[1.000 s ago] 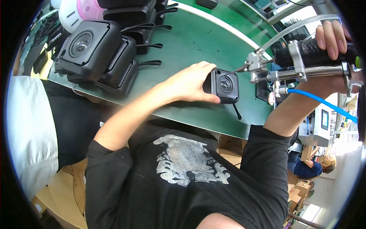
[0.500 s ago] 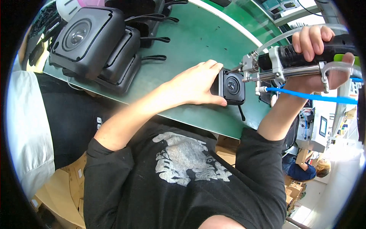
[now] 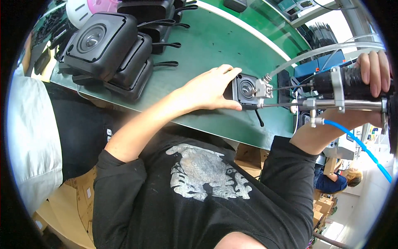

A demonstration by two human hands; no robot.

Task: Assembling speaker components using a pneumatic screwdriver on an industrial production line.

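Note:
My left hand (image 3: 210, 89) is wrapped round the left side of a small black speaker box (image 3: 244, 99), its thumb along the near edge and its fingers at the far edge. The box rests on the green bench with its round cone facing up and a short strap at the near side. My right hand (image 3: 374, 74) grips the black body of a screw-feeding power screwdriver (image 3: 346, 85). The metal head (image 3: 264, 88) of that screwdriver is over the right edge of the speaker's face; whether its tip touches is hidden.
Several black speaker boxes (image 3: 101, 45) with strap loops are stacked at the left of the green bench (image 3: 203, 45). A clear hose (image 3: 315, 52) and a blue hose (image 3: 352, 139) run from the tool. Small dark bits lie on the bench. Another person (image 3: 331, 180) is at the far right.
My right hand has shifted right and slightly down with the screwdriver body, away from its metal head, which stays over the speaker. The rods between them show longer. My left hand keeps its hold.

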